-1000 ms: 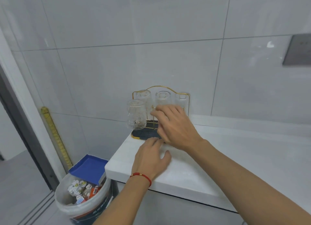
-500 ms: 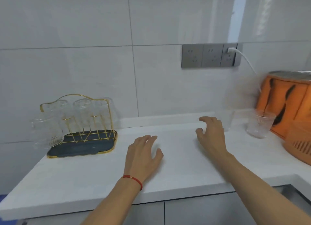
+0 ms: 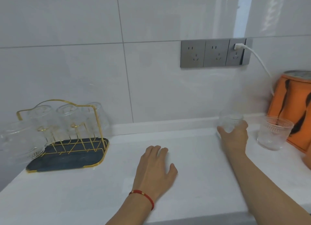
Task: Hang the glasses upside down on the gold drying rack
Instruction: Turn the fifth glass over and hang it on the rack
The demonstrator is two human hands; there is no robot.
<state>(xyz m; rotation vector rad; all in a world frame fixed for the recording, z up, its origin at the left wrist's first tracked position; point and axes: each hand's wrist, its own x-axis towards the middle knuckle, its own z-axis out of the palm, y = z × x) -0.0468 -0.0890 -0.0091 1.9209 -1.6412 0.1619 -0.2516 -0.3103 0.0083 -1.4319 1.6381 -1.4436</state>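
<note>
Since half a second ago the right hand (image 3: pixel 234 137) has gone from hovering open over the worktop (image 3: pixel 193 182) to wrapping its fingers around a clear glass (image 3: pixel 229 122) at the back edge, towards the right end. Nearest the front edge, the left hand (image 3: pixel 155 170) lies flat and spread on the middle of the worktop, holding nothing, a red cord bracelet (image 3: pixel 144 196) on its wrist. Just right of the held glass stands a second glass (image 3: pixel 273 134), upright, beside an orange bag (image 3: pixel 292 110). At the left end sits the gold rack (image 3: pixel 67 137) on its dark tray, with upturned glasses (image 3: pixel 67 117) on its prongs. Behind, grey sockets (image 3: pixel 213 53) hold a white plug.
</note>
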